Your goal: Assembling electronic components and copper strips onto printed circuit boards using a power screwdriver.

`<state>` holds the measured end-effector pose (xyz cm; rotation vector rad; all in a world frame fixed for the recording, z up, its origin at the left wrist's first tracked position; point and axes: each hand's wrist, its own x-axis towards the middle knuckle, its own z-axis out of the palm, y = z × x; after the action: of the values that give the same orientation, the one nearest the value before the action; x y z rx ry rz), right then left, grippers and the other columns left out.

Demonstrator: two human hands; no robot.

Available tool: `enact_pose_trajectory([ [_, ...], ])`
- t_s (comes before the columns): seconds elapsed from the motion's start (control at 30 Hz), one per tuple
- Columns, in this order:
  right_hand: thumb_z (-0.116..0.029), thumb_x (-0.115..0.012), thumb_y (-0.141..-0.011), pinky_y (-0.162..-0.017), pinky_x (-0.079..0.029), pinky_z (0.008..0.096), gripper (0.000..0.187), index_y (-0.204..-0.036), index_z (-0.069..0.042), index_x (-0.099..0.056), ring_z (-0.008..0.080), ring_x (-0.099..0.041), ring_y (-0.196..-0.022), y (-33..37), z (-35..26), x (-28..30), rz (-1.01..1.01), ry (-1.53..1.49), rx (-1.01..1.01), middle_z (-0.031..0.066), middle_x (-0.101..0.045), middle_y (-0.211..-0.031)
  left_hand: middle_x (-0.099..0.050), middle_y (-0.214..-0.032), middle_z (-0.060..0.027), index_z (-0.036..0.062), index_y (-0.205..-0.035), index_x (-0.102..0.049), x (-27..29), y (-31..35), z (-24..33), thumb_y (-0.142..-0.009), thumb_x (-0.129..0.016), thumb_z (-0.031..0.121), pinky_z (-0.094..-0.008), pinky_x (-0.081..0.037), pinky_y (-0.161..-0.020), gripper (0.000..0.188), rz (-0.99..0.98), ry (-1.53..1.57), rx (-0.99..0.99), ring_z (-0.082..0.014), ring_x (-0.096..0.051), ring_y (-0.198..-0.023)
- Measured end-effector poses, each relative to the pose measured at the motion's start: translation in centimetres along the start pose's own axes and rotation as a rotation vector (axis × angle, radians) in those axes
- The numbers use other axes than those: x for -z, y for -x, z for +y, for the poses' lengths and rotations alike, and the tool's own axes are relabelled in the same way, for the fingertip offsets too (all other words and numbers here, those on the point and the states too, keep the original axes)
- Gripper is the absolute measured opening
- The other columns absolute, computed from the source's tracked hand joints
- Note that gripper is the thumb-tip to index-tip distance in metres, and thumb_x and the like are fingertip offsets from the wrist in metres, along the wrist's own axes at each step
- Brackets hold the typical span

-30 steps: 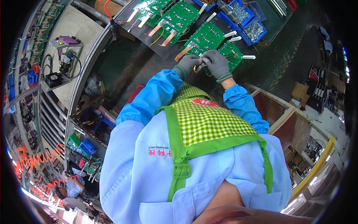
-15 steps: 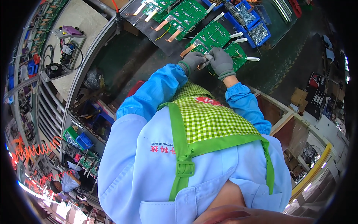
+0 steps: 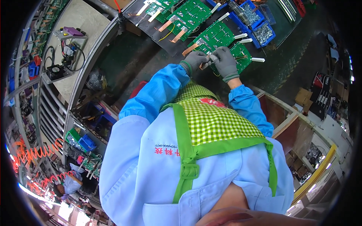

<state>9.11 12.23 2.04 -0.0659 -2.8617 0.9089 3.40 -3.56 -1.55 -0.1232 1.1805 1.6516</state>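
Note:
At the near edge of the dark bench, my gloved left hand [image 3: 195, 61] pinches a copper strip [image 3: 204, 66] at the corner of a green circuit board [image 3: 241, 55]. My gloved right hand [image 3: 225, 62] is closed right beside it, its fingertips meeting the left ones at the strip; whatever lies between them is too small to make out. This board has a white post [image 3: 258, 60] at its right end and is partly covered by my right hand. Behind it lies another green board [image 3: 217, 37] with its own copper strip [image 3: 190, 49].
More green boards [image 3: 191, 17] with copper strips lie along the bench to the left. Blue bins [image 3: 263, 34] of small metal hardware stand at the back right. Left of me are a metal-framed table [image 3: 81, 22] and a small device with cables [image 3: 68, 52]. A wooden frame [image 3: 284, 126] stands right.
Both hands stay together at the copper strip, with only a slight shift of the right fingers. The whole view has drifted a little.

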Motion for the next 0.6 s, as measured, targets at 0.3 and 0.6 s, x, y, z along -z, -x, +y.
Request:
enact_pose_trajectory([
  [0.3,-0.033,-0.067,-0.074,-0.073,-0.046,0.0367,0.032,-0.075,-0.002,-0.059,0.0278,-0.056,-0.085,1.3,-1.3,-0.2,0.149,0.095,0.099,0.0143,-0.053,-0.104,-0.061,-0.093,-0.0114,0.0036,-0.091,-0.063,2.4,-1.0,-1.6,-0.076,-0.059,0.013,-0.0307,-0.048,-0.075,0.019,-0.082,-1.158,-0.837,-0.026,-0.06,-0.085],
  [0.6,-0.028,-0.069,-0.072,-0.077,-0.046,0.0354,0.026,-0.073,-0.004,-0.058,0.0272,-0.056,-0.091,4.6,-3.0,3.3,0.199,0.07,-0.225,0.0106,-0.055,-0.099,-0.058,-0.094,-0.0115,-0.0004,-0.104,-0.054,1.9,-0.8,-0.9,-0.085,-0.056,0.013,-0.0307,-0.053,-0.068,0.024,-0.095,0.207,0.124,-0.0219,-0.06,-0.083],
])
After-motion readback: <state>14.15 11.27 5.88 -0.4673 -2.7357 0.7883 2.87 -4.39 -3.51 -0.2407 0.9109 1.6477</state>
